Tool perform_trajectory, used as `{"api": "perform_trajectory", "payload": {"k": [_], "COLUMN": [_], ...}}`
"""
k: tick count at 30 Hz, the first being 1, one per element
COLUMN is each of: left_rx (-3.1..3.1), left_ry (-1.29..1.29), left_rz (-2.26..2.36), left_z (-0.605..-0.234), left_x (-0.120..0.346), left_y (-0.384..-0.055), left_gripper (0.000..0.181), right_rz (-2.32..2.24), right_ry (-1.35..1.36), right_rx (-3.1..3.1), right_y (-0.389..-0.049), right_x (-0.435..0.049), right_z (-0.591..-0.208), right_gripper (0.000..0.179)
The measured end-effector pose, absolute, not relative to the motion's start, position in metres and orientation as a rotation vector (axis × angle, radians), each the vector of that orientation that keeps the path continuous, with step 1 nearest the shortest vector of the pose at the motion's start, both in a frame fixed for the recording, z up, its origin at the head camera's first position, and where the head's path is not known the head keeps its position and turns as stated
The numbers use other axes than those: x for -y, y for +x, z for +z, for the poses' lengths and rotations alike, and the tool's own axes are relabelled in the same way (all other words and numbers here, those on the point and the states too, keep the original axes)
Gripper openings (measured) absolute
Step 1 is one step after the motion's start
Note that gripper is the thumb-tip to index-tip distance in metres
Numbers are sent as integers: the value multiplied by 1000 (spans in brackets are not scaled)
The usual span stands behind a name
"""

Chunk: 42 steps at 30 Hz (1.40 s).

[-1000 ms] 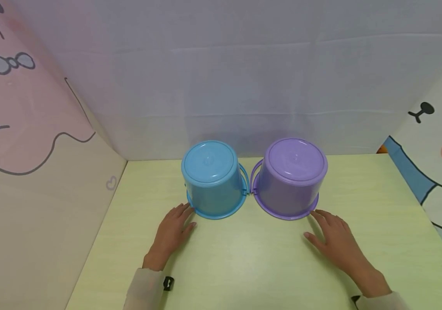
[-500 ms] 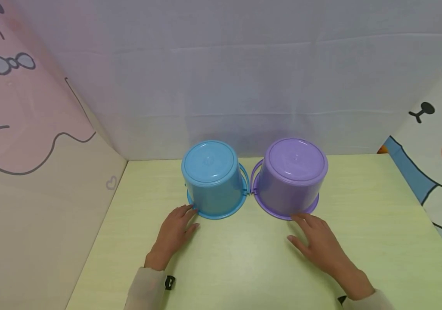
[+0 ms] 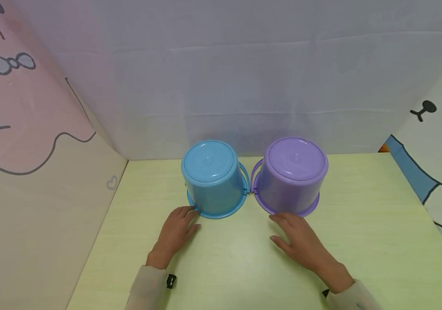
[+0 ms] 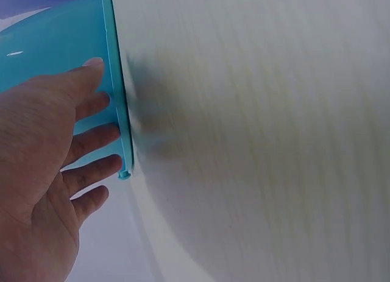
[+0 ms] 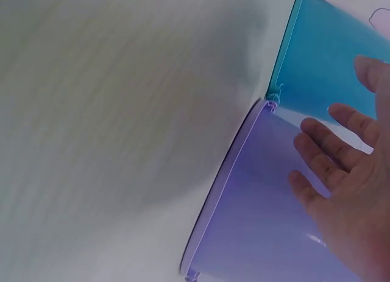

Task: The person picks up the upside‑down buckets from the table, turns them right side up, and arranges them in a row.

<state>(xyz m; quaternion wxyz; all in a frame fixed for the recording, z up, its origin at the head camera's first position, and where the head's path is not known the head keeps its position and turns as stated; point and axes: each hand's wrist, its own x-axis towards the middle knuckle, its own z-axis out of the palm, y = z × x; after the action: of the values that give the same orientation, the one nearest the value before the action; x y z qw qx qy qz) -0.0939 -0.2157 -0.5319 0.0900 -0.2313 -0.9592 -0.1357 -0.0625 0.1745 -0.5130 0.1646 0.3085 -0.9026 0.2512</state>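
Two plastic buckets stand upside down side by side on the table. The blue bucket (image 3: 213,189) is on the left and the purple bucket (image 3: 292,193) on the right, their handles meeting between them. My left hand (image 3: 175,232) lies at the blue bucket's front left rim, fingertips right at the edge; in the left wrist view its fingers (image 4: 91,142) are spread and relaxed. In front of the purple bucket is my right hand (image 3: 302,241), its fingertips overlapping the front rim. The right wrist view shows its fingers (image 5: 323,154) loosely extended, holding nothing.
The pale wooden table (image 3: 236,267) runs back to a grey-white cloth wall (image 3: 221,77) close behind the buckets. Side panels with cartoon drawings stand at the left (image 3: 42,193) and right (image 3: 437,150).
My right hand has moved left along the front of the purple bucket, from its right rim toward the gap. My left hand has shifted slightly right. Both buckets stay in place.
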Motion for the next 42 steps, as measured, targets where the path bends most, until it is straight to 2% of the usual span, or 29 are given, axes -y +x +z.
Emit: {"api": "perform_trajectory", "payload": {"k": [14, 26, 42], "left_rx": [2836, 2848, 2752], "left_ry": [-728, -732, -796], "left_rz": [-361, -258, -243], "left_z": [-533, -533, -536], "left_x": [212, 210, 208], "left_y": [-95, -95, -97], "left_gripper": [40, 38, 33], "right_rz": [739, 684, 508], "right_ry": [962, 1041, 1114], "right_rx": [2727, 2826, 2882], "right_y": [-78, -95, -110], "right_x": [-130, -97, -82], "right_z": [-509, -512, -514], "right_gripper": [49, 51, 50]}}
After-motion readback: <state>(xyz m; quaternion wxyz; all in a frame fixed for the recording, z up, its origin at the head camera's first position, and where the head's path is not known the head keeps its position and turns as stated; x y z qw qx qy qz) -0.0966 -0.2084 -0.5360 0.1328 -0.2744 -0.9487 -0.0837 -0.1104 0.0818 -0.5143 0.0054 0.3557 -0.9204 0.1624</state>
